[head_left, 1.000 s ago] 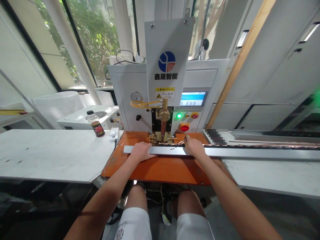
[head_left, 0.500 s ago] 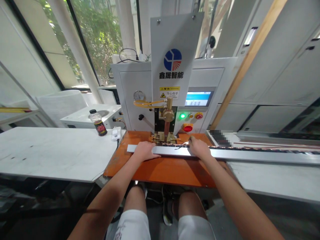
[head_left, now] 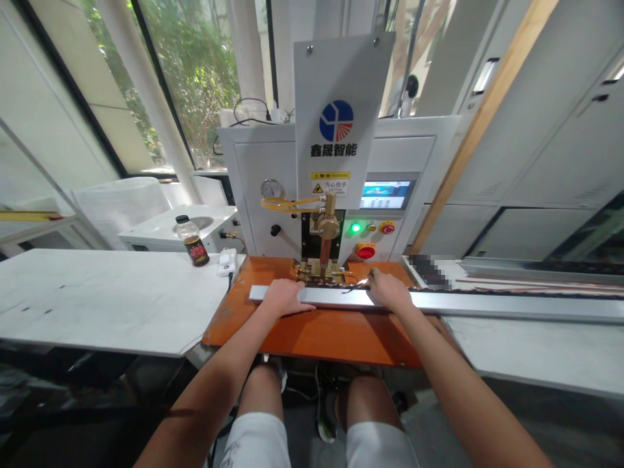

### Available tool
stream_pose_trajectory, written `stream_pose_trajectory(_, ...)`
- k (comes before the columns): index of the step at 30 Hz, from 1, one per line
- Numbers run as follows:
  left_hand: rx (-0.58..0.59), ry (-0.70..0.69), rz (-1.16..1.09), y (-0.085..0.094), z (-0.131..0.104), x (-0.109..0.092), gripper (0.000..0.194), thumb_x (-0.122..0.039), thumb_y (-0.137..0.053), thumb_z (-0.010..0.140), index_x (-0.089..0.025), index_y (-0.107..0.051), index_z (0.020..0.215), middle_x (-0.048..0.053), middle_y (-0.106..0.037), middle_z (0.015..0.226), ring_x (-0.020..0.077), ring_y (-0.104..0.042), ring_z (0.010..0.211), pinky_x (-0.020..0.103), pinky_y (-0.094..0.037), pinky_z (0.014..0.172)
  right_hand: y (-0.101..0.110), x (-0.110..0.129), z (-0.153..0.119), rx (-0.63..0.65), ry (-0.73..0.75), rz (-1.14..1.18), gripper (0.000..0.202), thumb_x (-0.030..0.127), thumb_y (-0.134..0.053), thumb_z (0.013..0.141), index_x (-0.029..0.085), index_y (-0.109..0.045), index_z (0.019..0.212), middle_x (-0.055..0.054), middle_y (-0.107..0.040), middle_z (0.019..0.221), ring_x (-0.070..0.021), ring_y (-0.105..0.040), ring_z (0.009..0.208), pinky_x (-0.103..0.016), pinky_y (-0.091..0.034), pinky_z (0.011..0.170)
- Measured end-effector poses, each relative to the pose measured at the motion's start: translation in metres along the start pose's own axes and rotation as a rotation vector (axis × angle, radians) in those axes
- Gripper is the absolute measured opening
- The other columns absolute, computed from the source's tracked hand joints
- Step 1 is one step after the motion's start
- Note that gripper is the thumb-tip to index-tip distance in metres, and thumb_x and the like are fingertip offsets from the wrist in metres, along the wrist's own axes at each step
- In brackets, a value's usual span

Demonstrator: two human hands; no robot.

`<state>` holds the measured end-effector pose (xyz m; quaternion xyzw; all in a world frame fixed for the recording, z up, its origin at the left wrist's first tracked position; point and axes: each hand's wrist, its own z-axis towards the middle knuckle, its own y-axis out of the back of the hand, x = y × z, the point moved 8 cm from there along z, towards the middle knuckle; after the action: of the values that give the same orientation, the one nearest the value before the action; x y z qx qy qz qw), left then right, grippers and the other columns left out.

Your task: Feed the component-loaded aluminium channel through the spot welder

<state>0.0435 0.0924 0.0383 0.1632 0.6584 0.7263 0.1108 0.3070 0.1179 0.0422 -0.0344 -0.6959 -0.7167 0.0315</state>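
A long silver metal bar [head_left: 336,297] lies across the orange worktop [head_left: 336,335] and runs out to the right. My left hand [head_left: 283,298] is closed over the bar near its left end, thumb along the front side. Farther right, my right hand [head_left: 389,290] rests at the bar, its fingers pinched at the back edge by a thin dark wire [head_left: 358,286]; what sits between the fingertips is hidden. Between my hands, just behind the bar, stands the welding machine's copper electrode [head_left: 325,250], above a brass fixture [head_left: 312,268].
The machine's housing [head_left: 263,156] rises behind, with a lit screen [head_left: 386,194], a green light [head_left: 355,228] and a red switch [head_left: 366,251]. A dark drink bottle [head_left: 194,244] and a white adapter [head_left: 227,262] stand on the white table [head_left: 112,299] to the left.
The picture on the machine's screen differs. Both hands stay in nearly the same places on the bar, and the view has shifted very slightly.
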Motion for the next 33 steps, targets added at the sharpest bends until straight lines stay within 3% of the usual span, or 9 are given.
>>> stream_pose_trajectory(17, 0.045, -0.034, 0.004, 0.0035, 0.0078, -0.0010, 0.077, -0.089, -0.044, 0.066, -0.021, -0.067, 0.096, 0.013, -0.072, 0.093, 0.0324, -0.067, 0.092, 0.038, -0.049, 0.079, 0.0004, -0.0014, 0.0062, 0.048, -0.014, 0.011, 0.034, 0.021, -0.032, 0.092, 0.013, -0.056, 0.114, -0.021, -0.068, 0.106, -0.0296, -0.066, 0.099, -0.036, -0.046, 0.079)
stream_pose_trajectory(33, 0.021, -0.013, -0.016, -0.0008, -0.0002, -0.0021, 0.076, -0.088, -0.044, 0.067, -0.022, -0.067, 0.095, 0.013, -0.072, 0.091, 0.0327, -0.067, 0.090, 0.039, -0.049, 0.078, -0.0039, -0.0025, 0.0007, 0.038, -0.016, -0.009, 0.037, 0.022, -0.033, 0.092, 0.012, -0.055, 0.119, -0.022, -0.068, 0.104, -0.0309, -0.066, 0.097, -0.037, -0.046, 0.077)
